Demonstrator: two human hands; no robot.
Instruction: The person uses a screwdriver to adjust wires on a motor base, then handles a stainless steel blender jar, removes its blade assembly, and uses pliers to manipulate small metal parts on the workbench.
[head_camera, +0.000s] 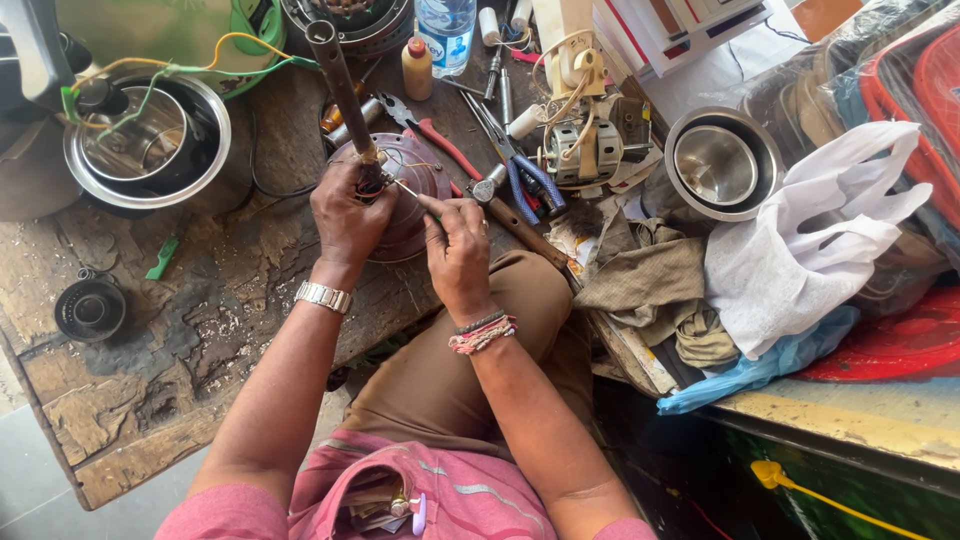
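Two hands work over a brown metal dome (408, 215) that sits on the worn wooden bench (200, 330), near its right edge and just above the person's knee. A long rod (340, 85) rises from the dome's top toward the far edge. The left hand (347, 215) is closed around the base of the rod where it meets the dome; a metal watch (323, 296) sits on that wrist. The right hand (458, 250) pinches a thin screwdriver (408, 190), its tip pointing at the joint just beside the left fingers; the wrist wears a pink beaded bracelet (482, 335).

Behind the dome lie red-handled pliers (440, 140) and blue-handled pliers (525, 175), with a small motor (585, 150) just beside them. A steel pot (155, 145) with green and yellow wires (150, 80) stands at the far left corner, and a small black ring part (90, 310) lies near the left edge. Off the right edge a steel bowl (718, 165) sits next to a white plastic bag (810, 240) and crumpled cloth (650, 285).
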